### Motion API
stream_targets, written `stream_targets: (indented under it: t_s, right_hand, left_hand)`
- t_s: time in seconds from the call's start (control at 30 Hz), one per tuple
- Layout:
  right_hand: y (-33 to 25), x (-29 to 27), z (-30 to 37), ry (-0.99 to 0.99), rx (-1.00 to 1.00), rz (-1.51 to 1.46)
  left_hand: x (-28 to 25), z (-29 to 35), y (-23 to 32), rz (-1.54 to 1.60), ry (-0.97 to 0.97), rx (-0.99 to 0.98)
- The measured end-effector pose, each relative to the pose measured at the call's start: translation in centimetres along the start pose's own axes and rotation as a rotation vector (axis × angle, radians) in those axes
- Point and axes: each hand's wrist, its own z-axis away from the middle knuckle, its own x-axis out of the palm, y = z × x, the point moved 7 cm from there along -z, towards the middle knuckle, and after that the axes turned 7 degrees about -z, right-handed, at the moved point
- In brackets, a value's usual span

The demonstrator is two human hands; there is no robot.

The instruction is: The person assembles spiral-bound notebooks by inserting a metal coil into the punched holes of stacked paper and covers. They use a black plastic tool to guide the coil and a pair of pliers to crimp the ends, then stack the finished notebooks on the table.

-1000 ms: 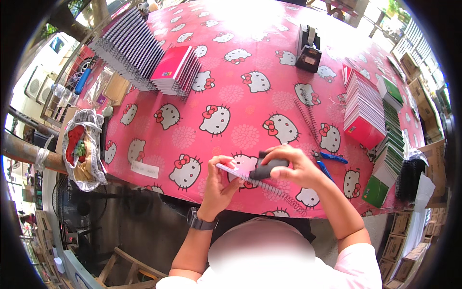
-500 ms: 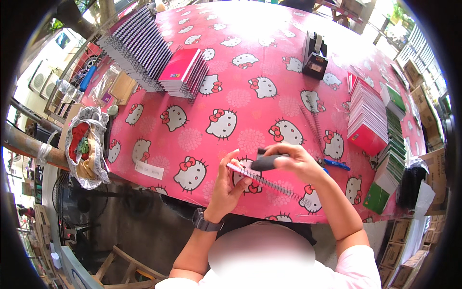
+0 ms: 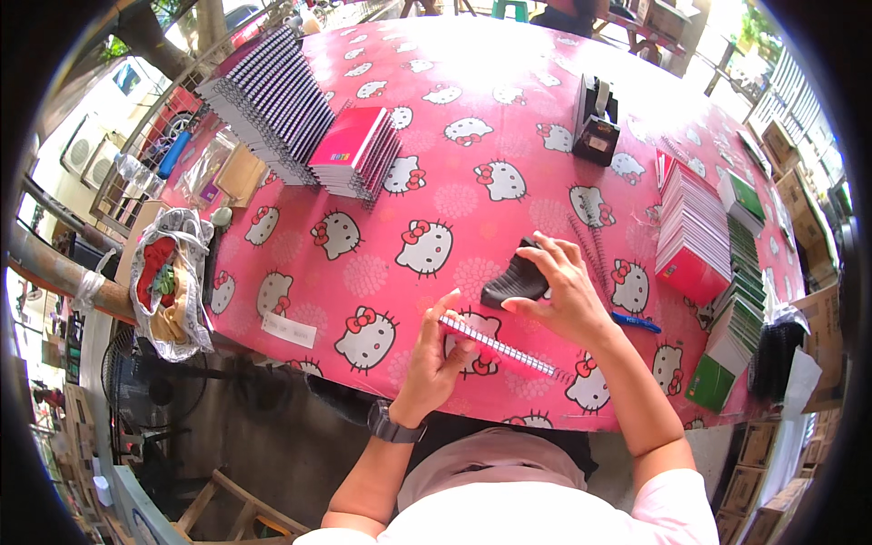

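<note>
Head view | pink notebook (image 3: pixel 509 355) – spine up, white-looking coil (image 3: pixel 562 374) overshooting its right end | left hand (image 3: pixel 434 361) pinching its left end | right hand (image 3: pixel 574 300) spread around black block (image 3: pixel 514 281)

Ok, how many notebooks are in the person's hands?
1: the pink spiral notebook in the left hand, seen spine-on, so another could hide behind it. The right hand holds a dark block.
</note>
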Motion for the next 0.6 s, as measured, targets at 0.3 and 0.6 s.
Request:
stream_targets:
  t_s: [0.3,0.6]
  right_hand:
    - [-5.9,-0.9,1.3,-0.270,-0.001,-0.590]
    - [-6.4,-2.0,1.6,-0.154,-0.073,-0.720]
  left_hand:
    - [-0.7,-1.2,2.3,0.146,0.137,-0.051]
    - [-0.3,-1.1,3.6,0.315,0.117,-0.052]
